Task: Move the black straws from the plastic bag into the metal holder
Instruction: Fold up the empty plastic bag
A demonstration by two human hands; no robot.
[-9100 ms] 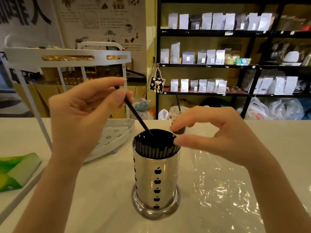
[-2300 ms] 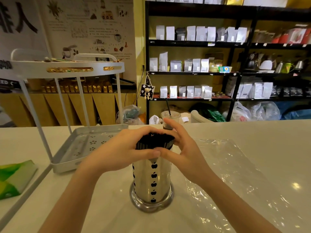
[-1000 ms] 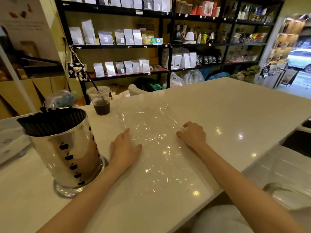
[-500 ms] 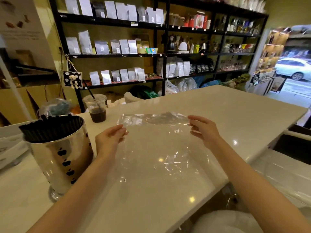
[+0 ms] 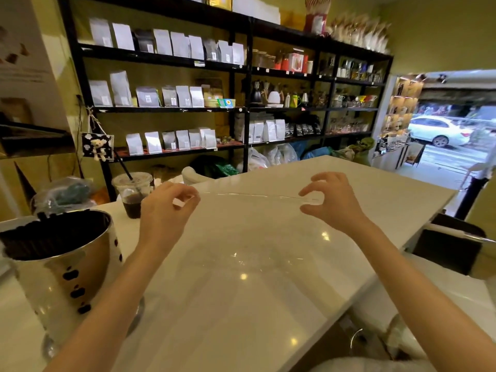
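Metal holder (image 5: 67, 267) was placed on table (image 5: 349, 189), far left. Straws (image 5: 51, 234) were stood inside it. Cup (image 5: 132, 193) was set behind.

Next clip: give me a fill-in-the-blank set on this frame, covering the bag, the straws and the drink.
1. Both hands, the left hand and the right hand, hold up the clear plastic ____ by its top edge.
2. The black straws fill the shiny ____ holder.
3. The iced drink cup behind the left hand has ____ straw in it.

Missing words: bag; metal; one
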